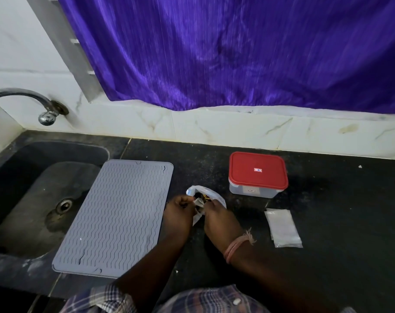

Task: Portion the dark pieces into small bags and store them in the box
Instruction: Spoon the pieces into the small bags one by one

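On the black stone counter (327,199), left of the red-lidded box (257,175), our left hand (177,213) and right hand (216,219) pinched the thin plastic bag (205,195) of dark pieces (199,196): light, limp, slippery, we judged, best held at its mouth.

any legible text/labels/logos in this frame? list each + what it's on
Nothing reads clearly.
Red lid of the box: small red, white and blue logo sticker, too small and blurred to read.
Front wall of the box: small dark label under the lid's rim, too blurred to read.
Small bags and grey mat: no print visible.
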Demonstrator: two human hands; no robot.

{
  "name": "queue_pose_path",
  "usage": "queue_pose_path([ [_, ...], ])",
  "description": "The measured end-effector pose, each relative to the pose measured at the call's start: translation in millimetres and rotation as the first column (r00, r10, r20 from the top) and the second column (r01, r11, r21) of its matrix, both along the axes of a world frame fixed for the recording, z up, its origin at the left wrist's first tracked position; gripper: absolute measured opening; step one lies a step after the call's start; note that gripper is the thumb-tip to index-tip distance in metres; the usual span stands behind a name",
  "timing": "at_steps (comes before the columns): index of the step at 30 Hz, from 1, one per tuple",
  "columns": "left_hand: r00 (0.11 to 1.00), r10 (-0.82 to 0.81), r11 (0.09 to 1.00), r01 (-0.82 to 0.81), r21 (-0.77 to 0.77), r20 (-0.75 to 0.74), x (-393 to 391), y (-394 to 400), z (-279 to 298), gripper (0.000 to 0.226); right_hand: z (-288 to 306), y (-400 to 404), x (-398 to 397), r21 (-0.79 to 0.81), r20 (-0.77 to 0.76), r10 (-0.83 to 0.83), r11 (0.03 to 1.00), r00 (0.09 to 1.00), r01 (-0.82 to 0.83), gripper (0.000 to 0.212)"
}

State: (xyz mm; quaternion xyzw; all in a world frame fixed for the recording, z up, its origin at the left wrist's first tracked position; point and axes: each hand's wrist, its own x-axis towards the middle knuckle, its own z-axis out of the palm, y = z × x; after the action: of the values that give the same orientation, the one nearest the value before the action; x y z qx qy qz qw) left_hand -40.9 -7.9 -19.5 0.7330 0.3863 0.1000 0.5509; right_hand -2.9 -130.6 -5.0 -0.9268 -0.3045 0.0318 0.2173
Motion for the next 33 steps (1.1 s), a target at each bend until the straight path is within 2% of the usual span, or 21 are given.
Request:
queue_pose_path([
  [3, 0.996, 0.09, 0.995, -0.091, -0.038, -0.018, 0, 3, 0, 0.014, -15, -8, -2, -0.006, 0.14, 0.124, 0.992, 0.982, -0.125, 0.033],
  [6, 0.988, 0.126, 0.99, -0.131, -0.056, -0.084, 4, 9, -3, 0.014, -20, -14, 1, 0.042, 0.175, 0.099, 0.993, 0.98, -0.108, 0.031],
  [8, 0.984, 0.129, 0.989, -0.137, -0.059, -0.119, 5, 10, -5, 0.015, -20, -16, 5, 0.097, 0.149, 0.045, 0.994, 0.988, -0.06, 0.024],
  [10, 0.982, 0.127, 0.99, -0.135, -0.049, -0.14, 5, 9, -5, 0.015, -17, -17, 6, 0.229, 0.078, -0.058, 0.973, 0.995, 0.039, 0.015],
  [12, 0.981, 0.094, 0.994, -0.102, -0.041, -0.169, 9, 10, -4, 0.014, -14, -19, 8, 0.383, -0.053, -0.191, 0.903, 0.98, 0.196, 0.01],
  [14, 0.971, 0.023, 0.999, -0.032, -0.037, -0.237, 13, 13, 1, 0.012, -15, -22, 14, 0.422, -0.127, -0.271, 0.856, 0.954, 0.299, 0.012],
  [17, 0.97, -0.061, 0.998, 0.059, -0.015, -0.234, 17, 14, -1, 0.013, -20, -25, 21, 0.345, -0.123, -0.287, 0.885, 0.95, 0.312, 0.008],
  [21, 0.944, -0.143, 0.99, 0.132, -0.058, -0.297, 22, 14, -1, 0.019, -27, -15, 28, 0.09, 0.045, -0.121, 0.989, 0.992, 0.117, 0.004],
  [23, 0.934, -0.176, 0.984, 0.157, -0.083, -0.312, 27, 15, -1, 0.028, -27, -7, 31, -0.056, 0.061, -0.045, 0.997, 0.997, 0.049, 0.019],
  [25, 0.924, -0.176, 0.984, 0.157, -0.084, -0.34, 32, 17, -5, 0.028, -28, -1, 34, -0.128, 0.062, -0.022, 0.991, 0.998, 0.029, 0.028],
  [28, 0.907, -0.167, 0.986, 0.143, -0.091, -0.387, 37, 18, -8, 0.024, -31, 6, 36, -0.127, 0.022, -0.057, 0.99, 0.998, 0.059, 0.015],
  [33, 0.893, -0.196, 0.98, 0.158, -0.125, -0.406, 45, 20, -13, 0.027, -27, 15, 36, 0.038, -0.144, -0.222, 0.973, 0.964, 0.23, 0.013],
])
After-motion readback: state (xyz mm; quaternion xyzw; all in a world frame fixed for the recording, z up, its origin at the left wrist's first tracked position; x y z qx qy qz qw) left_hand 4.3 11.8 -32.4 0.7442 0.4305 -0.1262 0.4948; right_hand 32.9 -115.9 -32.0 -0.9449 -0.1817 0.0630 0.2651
